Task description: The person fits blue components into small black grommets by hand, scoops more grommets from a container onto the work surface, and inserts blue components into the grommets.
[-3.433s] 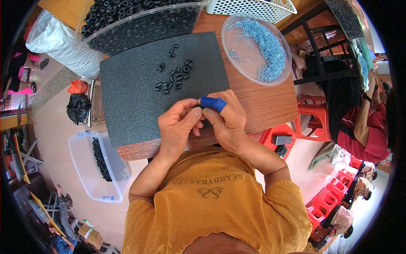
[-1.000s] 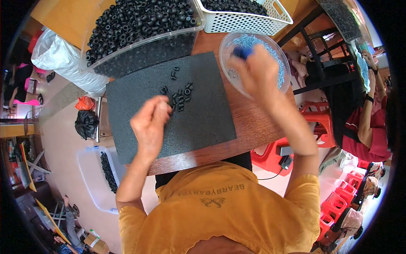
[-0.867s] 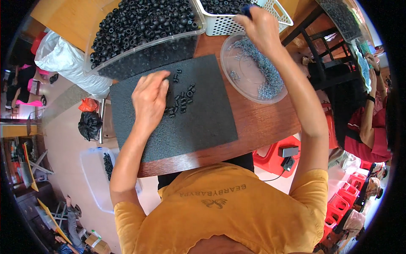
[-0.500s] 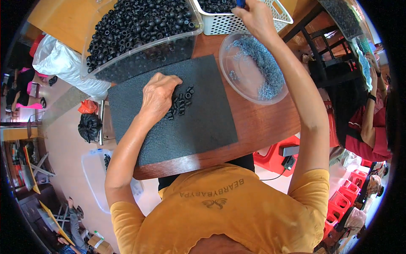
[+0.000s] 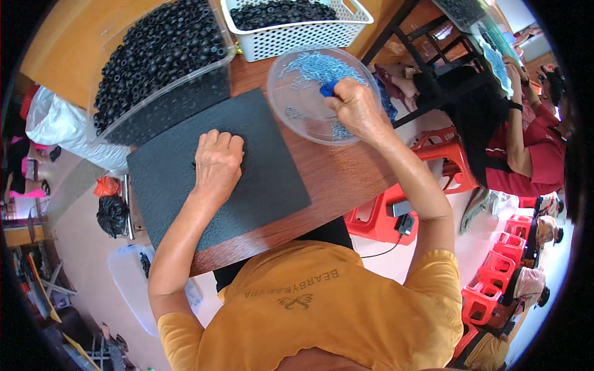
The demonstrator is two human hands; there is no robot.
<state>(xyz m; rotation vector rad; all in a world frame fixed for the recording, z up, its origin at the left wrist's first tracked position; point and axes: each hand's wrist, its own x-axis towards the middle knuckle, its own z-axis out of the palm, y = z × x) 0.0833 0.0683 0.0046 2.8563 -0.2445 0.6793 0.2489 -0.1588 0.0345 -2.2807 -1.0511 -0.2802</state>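
Observation:
My left hand (image 5: 216, 162) rests knuckles up on the dark textured mat (image 5: 272, 179), its fingers curled down. What lies under or inside it is hidden, apart from a dark bit at its left edge. My right hand (image 5: 357, 110) is over the round clear plastic tub (image 5: 286, 127), pinching a small blue thing (image 5: 329, 88) whose kind I cannot make out. Many tiny bluish metal parts (image 5: 315, 67) lie in the tub, mostly along its far side.
A large clear bin (image 5: 167, 102) of black ring-like parts stands beyond the mat. Next to it is a white perforated basket (image 5: 303, 38) of black parts. A red stool (image 5: 371, 213) with a black plug is below the table's right edge. A co-worker's arm (image 5: 516, 133) shows at right.
My right hand has come from the white basket to the round tub, still with the blue thing. The small black parts beside my left hand no longer show on the mat. The view has shifted.

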